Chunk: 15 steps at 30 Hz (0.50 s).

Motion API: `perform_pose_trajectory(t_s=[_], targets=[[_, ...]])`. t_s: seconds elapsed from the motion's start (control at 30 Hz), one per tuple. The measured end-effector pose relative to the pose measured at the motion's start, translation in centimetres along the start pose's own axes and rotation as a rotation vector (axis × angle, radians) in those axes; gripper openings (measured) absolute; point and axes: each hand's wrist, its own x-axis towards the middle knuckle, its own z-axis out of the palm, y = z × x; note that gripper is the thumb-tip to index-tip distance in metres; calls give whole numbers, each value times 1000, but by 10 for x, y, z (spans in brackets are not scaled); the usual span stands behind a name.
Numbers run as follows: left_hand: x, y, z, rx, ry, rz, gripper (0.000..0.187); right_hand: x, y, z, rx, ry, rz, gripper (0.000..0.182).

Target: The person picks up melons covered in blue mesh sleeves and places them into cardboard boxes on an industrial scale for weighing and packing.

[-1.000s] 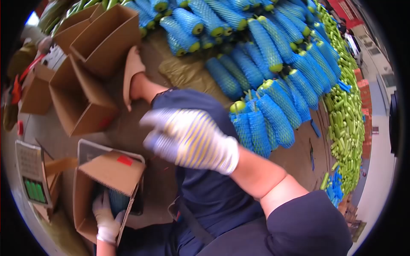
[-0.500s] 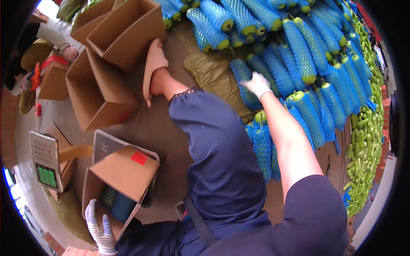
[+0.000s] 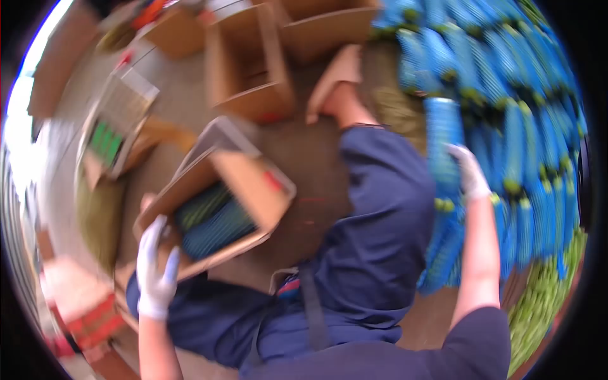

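My right hand (image 3: 467, 170), in a white glove, closes around the side of a green gourd in blue netting (image 3: 443, 136), at the left edge of the netted pile (image 3: 506, 139). Its fingers are partly hidden. My left hand (image 3: 157, 269), in a striped glove, is at the near left edge of a cardboard box (image 3: 250, 187), thumb and fingers apart, holding nothing. Inside that box lie netted gourds (image 3: 218, 231). The box sits on a grey plastic tray (image 3: 221, 136). The picture is blurred by motion.
A scale display (image 3: 114, 126) stands at the left. Other open boxes (image 3: 250, 73) are at the top. Beside my extended foot lies brown sacking (image 3: 402, 107). Loose green vegetables (image 3: 544, 310) are at the lower right. Red-marked cartons (image 3: 82, 304) sit at the lower left.
The view has turned left, so the surroundings appear shifted to the right. My left hand stays by the box edge. My right hand remains at the netted gourd, now along its side.
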Motion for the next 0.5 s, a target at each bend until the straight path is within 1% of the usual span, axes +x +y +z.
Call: perform_pose_trajectory(t_s=[0.03,0.07,0.1,0.13,0.17,0.23,0.3,0.33,0.37,0.4,0.43,0.47,0.5], targets=[[-4,-5,-2,25,39,16,56,-6,3,-14,162,-4,-124,39],[-7,-6,0,-34,94,39,59,1,15,-46,127,157,-370,55],[-5,-3,3,-96,138,86,60,-43,-29,-6,377,-286,-339,73],[-2,-6,1,-96,142,156,60,-61,-45,19,553,-537,-393,88],[-2,-8,2,-106,119,186,60,-73,-59,47,672,-501,-564,104],[-7,1,3,-118,88,182,60,-76,-78,77,760,-911,-636,112],[-10,0,4,6,28,270,61,-103,-94,150,837,-1205,-529,114],[-9,2,1,28,-3,302,60,-125,-93,185,821,-1058,-493,113],[-9,4,-2,44,-40,332,60,-143,-93,218,694,-872,-545,114],[-11,2,-4,76,-91,331,58,-154,-95,252,661,-828,-497,108],[-12,-2,-4,106,-145,330,56,-162,-97,274,391,-725,-506,101],[-15,-8,-3,142,-175,343,54,-161,-99,289,56,-751,-542,94],[-20,-15,1,170,-148,372,50,-176,-104,318,-32,-840,-507,89]])
